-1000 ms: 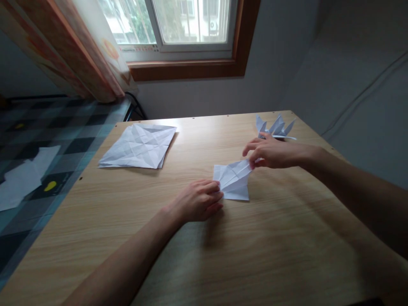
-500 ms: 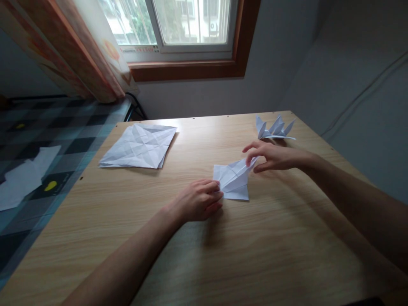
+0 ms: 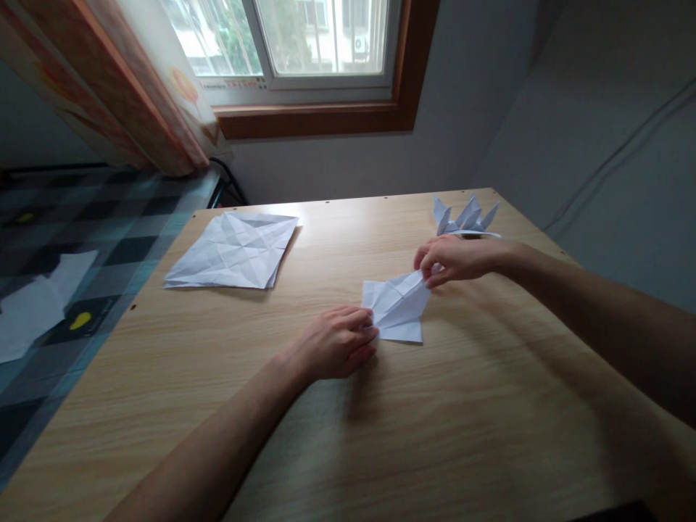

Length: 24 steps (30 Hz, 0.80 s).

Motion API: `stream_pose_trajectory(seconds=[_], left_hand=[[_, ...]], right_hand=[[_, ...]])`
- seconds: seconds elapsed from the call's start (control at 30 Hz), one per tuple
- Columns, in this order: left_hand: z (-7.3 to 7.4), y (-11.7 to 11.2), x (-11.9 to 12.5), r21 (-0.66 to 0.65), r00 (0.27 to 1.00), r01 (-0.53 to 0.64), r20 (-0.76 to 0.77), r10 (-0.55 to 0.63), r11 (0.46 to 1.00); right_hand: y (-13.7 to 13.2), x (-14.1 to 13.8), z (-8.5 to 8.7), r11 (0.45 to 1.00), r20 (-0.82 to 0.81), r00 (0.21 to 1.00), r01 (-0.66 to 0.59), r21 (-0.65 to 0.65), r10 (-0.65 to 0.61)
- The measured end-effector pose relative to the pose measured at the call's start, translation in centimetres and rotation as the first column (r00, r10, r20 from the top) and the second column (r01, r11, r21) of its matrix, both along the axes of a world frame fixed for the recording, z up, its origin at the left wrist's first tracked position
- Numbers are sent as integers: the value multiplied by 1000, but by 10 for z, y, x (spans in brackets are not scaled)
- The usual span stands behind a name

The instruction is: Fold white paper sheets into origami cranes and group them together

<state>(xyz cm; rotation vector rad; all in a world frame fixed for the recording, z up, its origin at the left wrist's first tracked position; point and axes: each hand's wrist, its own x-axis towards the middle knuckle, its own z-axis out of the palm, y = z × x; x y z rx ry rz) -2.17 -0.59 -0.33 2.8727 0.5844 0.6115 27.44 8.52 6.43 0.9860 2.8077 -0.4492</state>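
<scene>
A small, partly folded piece of white paper (image 3: 397, 308) lies near the middle of the wooden table (image 3: 489, 406). My left hand (image 3: 338, 342) pinches its near-left corner, fingers curled against the tabletop. My right hand (image 3: 454, 259) pinches the paper's far-right tip, lifting it a little off the wood. Just beyond my right hand stands a finished white paper figure with several pointed flaps (image 3: 463, 217).
A creased, unfolded white sheet (image 3: 233, 249) lies flat at the table's far left. A bed with a checked cover (image 3: 81, 246) and a loose white sheet (image 3: 32, 304) is left of the table. A window and curtain are behind; a wall is on the right.
My right hand's fingers loosened and spread half a second ago; now they are closed again on the paper's tip. My left hand has kept its hold in the same place.
</scene>
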Motion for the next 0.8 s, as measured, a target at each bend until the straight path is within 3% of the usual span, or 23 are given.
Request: stream_pose_trajectory(seconds=[0.17, 0.27, 0.33, 0.43, 0.5, 0.57, 0.63, 0.8], left_hand=[[1, 0, 0, -4, 1000, 3, -19, -3, 1000], [2, 0, 0, 0, 1000, 4, -25, -4, 1000], [2, 0, 0, 3, 999, 1, -37, -1, 1000], [4, -1, 2, 17, 997, -26, -75, 28, 1000], [5, -2, 3, 35, 992, -52, -115, 55, 998], [6, -3, 4, 54, 985, -66, -154, 73, 996], [7, -4, 5, 68, 980, -67, -183, 78, 995], [9, -5, 6, 57, 974, -46, -218, 57, 997]], right_hand=[[2, 17, -11, 976, -151, 968, 210, 57, -199], [3, 28, -20, 920, -268, 898, 384, 85, -350], [-3, 29, -26, 832, -390, 786, 548, 80, -480], [-22, 18, -36, 646, -580, 511, 763, -35, -635], [-38, 4, -45, 648, -651, 432, 752, -122, -624], [-49, -12, -55, 692, -668, 415, 691, -210, -617], [-55, -27, -66, 694, -665, 377, 654, -301, -645], [-53, -55, -82, 687, -680, 324, 628, -366, -658]])
